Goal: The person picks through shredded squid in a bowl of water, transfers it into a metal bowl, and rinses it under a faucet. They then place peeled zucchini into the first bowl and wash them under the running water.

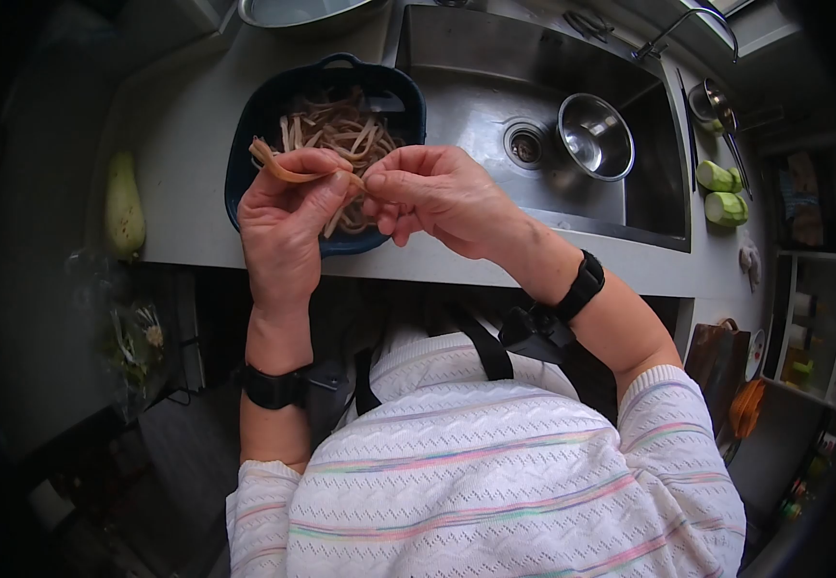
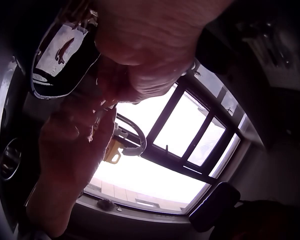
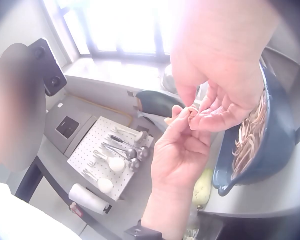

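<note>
A limp tan-brown strip (image 1: pixel 288 174), like a piece of soaked dried vegetable, runs across my left hand (image 1: pixel 288 220). The left thumb and fingers pinch it, and its longer end sticks out to the left. My right hand (image 1: pixel 442 196) pinches the other end between thumb and forefinger, the fingertips of both hands close together. Below the hands stands a dark blue basin (image 1: pixel 245 130) with a pile of similar strips (image 1: pixel 341 130) in it. In the right wrist view, both hands meet beside the basin's rim, the fingers covering most of the held strip.
Right of the basin is a steel sink (image 1: pixel 466 106) holding a metal bowl (image 1: pixel 595 137) near the drain. A pale green squash (image 1: pixel 124 207) lies on the counter (image 1: pixel 182 183) at left. Peeled green pieces (image 1: pixel 726 208) sit beyond the sink. A large bowl (image 1: pixel 307 12) stands behind the basin.
</note>
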`<state>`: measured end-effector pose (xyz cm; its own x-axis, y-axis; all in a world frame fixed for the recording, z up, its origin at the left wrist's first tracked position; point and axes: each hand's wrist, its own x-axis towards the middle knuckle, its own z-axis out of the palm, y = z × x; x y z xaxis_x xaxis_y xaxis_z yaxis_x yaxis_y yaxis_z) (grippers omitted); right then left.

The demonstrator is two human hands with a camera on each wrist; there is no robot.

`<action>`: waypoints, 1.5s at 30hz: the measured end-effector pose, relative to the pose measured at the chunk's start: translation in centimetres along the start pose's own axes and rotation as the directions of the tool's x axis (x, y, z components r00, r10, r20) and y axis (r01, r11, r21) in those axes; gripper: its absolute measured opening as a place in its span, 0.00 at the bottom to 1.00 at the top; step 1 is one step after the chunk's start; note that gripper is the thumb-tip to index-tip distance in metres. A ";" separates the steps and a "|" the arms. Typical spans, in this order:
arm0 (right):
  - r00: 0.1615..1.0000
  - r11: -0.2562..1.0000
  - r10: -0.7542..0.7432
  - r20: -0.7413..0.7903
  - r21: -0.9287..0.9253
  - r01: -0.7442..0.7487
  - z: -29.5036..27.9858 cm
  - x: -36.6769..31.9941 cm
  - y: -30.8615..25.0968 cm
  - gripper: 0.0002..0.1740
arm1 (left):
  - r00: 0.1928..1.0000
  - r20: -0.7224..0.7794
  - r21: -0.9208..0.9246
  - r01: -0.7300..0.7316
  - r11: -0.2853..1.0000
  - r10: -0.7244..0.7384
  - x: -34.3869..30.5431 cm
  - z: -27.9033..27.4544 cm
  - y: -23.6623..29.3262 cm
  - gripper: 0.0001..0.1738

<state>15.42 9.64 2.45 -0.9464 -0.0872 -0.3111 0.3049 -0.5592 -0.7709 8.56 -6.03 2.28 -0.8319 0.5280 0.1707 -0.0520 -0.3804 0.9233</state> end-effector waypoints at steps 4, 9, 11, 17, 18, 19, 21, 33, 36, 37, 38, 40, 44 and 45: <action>1.000 0.998 0.006 0.027 0.065 -0.007 0.0 -0.2 -0.1 0.11 | 1.000 -0.004 -0.010 -0.001 1.000 0.001 -0.1 -0.1 -0.1 0.07; 1.000 0.995 0.024 0.020 0.100 -0.026 0.3 0.0 -0.2 0.09 | 1.000 0.023 -0.003 -0.021 1.000 0.021 0.0 -0.1 0.1 0.07; 0.999 0.994 0.025 0.023 0.110 -0.027 0.3 0.0 -0.2 0.08 | 0.999 0.027 0.000 -0.024 1.000 0.024 0.0 -0.1 0.1 0.07; 0.999 0.990 0.013 0.032 0.138 -0.017 0.2 -0.1 -0.2 0.10 | 0.999 0.026 -0.050 -0.023 0.998 0.025 0.0 -0.1 0.1 0.07; 0.999 0.987 0.020 0.037 0.162 -0.026 0.2 -0.1 -0.3 0.09 | 0.999 0.027 -0.054 -0.021 0.998 0.022 0.0 -0.1 0.1 0.07; 0.999 0.982 0.026 0.042 0.185 -0.034 0.2 -0.2 -0.3 0.09 | 0.999 0.029 -0.058 -0.019 0.998 0.020 0.0 -0.1 0.1 0.07; 0.999 0.981 0.033 0.040 0.190 -0.040 0.4 -0.1 -0.3 0.08 | 0.999 0.021 -0.041 -0.036 0.999 0.037 0.1 0.0 0.1 0.07; 0.998 0.977 0.017 0.061 0.211 -0.029 -0.4 -0.1 -0.1 0.08 | 0.999 0.026 -0.048 -0.018 0.999 0.019 -0.1 0.4 0.2 0.06; 0.998 0.976 0.027 0.059 0.216 -0.039 -0.3 -0.3 -0.4 0.09 | 0.999 0.028 -0.040 -0.027 0.999 0.029 0.0 0.4 -0.1 0.06; 0.998 0.977 0.036 0.055 0.206 -0.047 -0.2 -0.3 -0.5 0.09 | 0.999 0.026 -0.023 -0.036 0.999 0.037 0.0 0.3 -0.2 0.06; 0.998 0.977 0.036 0.055 0.207 -0.047 -0.3 -0.2 -0.4 0.09 | 0.999 0.026 -0.022 -0.036 0.999 0.036 0.0 0.2 -0.3 0.06; 0.997 0.982 0.026 0.066 0.183 -0.038 -0.5 -0.1 -0.1 0.10 | 0.994 0.076 0.053 -0.076 0.996 0.072 0.1 0.0 -0.4 0.07; 0.998 0.982 0.028 0.062 0.184 -0.039 -0.5 -0.2 -0.3 0.08 | 0.995 0.074 0.042 -0.071 0.997 0.068 0.0 0.0 -0.3 0.07; 0.997 0.982 0.026 0.069 0.183 -0.038 -0.6 -0.3 -0.3 0.08 | 0.997 0.067 0.021 -0.050 0.999 0.048 -0.1 0.1 -0.2 0.07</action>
<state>15.68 10.32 2.45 -0.9432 -0.1585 -0.2919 0.3163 -0.6968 -0.6438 8.70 -5.93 2.14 -0.7948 0.5583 0.2378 0.0009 -0.3907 0.9205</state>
